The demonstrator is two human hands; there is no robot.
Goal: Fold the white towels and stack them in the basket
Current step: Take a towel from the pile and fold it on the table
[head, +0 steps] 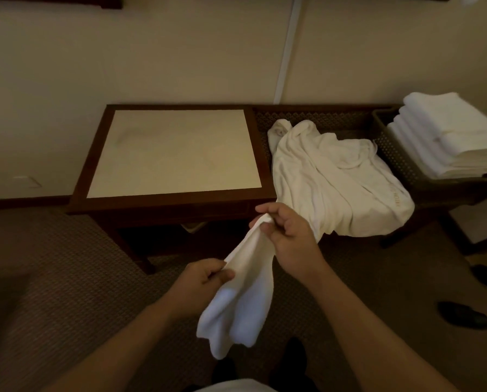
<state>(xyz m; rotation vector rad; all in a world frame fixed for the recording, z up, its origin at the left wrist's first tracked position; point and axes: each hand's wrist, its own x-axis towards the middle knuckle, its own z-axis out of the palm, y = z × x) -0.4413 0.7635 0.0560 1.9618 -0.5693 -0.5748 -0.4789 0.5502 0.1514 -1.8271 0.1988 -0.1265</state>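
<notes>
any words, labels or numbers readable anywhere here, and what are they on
Nothing can be read for certain.
Faint embroidered lettering runs along the lower right edge of the crumpled white cloth lying in the wide basket: too blurred and dim to read.
No text shows on the towel held in the left hand and right hand, on the folded towel stack, or on the table.

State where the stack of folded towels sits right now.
Head view, far right: the stack of folded towels sits in the dark basket, right of the crumpled towel.
</notes>
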